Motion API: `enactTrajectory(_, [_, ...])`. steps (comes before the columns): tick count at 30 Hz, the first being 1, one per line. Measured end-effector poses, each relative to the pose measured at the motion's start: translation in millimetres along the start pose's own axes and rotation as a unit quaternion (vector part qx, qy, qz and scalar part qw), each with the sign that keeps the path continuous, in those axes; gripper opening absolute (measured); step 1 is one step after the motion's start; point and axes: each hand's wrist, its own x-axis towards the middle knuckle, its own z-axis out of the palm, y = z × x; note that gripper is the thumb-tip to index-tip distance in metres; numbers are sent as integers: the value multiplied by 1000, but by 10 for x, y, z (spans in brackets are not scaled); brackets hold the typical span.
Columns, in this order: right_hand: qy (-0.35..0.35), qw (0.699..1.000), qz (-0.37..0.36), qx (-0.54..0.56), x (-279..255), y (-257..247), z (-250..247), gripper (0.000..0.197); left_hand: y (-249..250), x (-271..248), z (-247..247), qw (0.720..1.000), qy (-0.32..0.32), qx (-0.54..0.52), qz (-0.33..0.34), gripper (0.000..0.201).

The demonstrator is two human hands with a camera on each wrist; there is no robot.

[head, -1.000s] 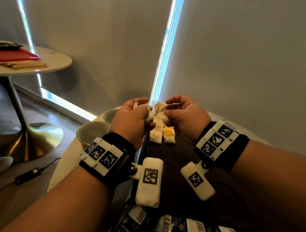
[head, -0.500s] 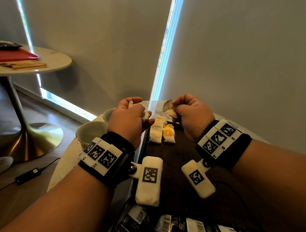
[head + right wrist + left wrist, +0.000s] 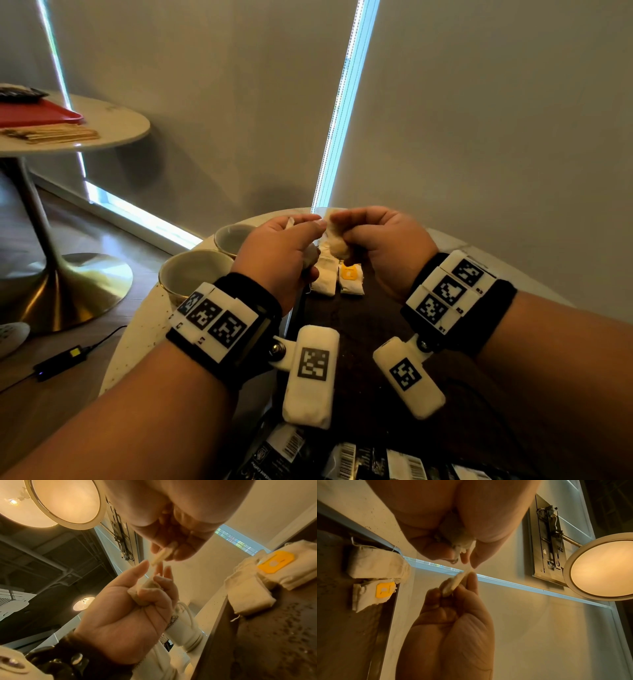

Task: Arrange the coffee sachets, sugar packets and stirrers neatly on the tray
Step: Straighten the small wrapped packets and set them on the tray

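Observation:
Both hands meet above the far end of the dark tray (image 3: 359, 325). My right hand (image 3: 342, 226) pinches a small cream packet (image 3: 455, 582) between thumb and fingers. My left hand (image 3: 313, 228) grips a crumpled sachet (image 3: 147, 592) in its curled lower fingers, while its thumb and forefinger touch the free end of the cream packet (image 3: 163, 555). Two more sachets lie side by side on the tray under the hands: a plain white one (image 3: 325, 281) and one with a yellow tag (image 3: 351, 279).
Two pale cups (image 3: 195, 274) stand on the round table left of the tray. Black barcoded sachets (image 3: 342, 462) lie at the tray's near end. A second round table (image 3: 113, 126) with a red tray and wooden stirrers (image 3: 51, 133) stands far left.
The hands drew apart half a second ago and have come together again, slightly higher. The right hand's packet now meets the left thumb and forefinger.

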Motion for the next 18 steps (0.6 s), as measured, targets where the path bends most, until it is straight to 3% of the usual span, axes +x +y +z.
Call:
enactTrajectory(6, [-10,1000,-7,16,2,-4,8,24,-11,7,2,1000,8,28,1,11])
enactTrajectory(11, [-5,1000,-6,3,39,-1,-36,33,5,-7,14,1000,-6,9,3,10])
enactTrajectory(18, [37,995,70,-58,107,38,-110,37,69,13,14,996,64,-63,24,6])
